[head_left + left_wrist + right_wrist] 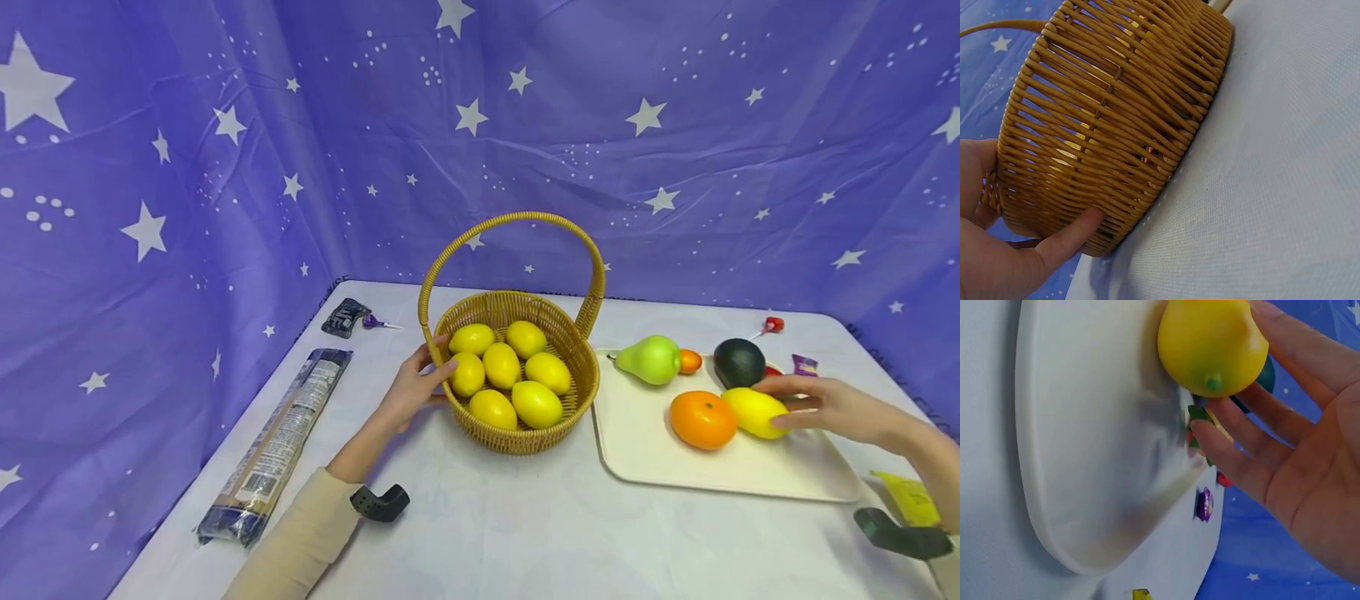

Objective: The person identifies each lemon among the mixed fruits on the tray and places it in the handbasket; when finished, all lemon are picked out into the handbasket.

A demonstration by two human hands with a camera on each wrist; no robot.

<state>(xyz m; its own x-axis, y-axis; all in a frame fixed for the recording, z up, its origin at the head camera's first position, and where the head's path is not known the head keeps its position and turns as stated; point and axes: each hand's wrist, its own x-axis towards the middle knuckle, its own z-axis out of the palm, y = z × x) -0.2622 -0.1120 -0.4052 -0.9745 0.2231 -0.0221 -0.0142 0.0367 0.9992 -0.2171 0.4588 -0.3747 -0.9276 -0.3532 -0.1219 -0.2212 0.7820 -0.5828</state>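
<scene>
A wicker basket (480,429) with a tall arched handle stands mid-table and holds several yellow lemons (502,365). My left hand (411,385) grips its left side, the thumb over the rim. In the left wrist view one finger lies along the woven wall of the basket (1116,119). On the right, my right hand (832,406) holds another lemon (752,412) over the cream tray (660,465). Seen from the right wrist, thumb and fingers reach round that lemon (1213,347), its green tip facing the camera. An orange mandarin (702,420) sits right beside it.
The tray also bears a green pear (649,360), a small orange fruit (690,361) and a dark avocado (738,362). A long plastic packet (281,442) lies at left, near a dark wrapper (346,317) and a lollipop (372,322). Small sweets lie around the tray's right side.
</scene>
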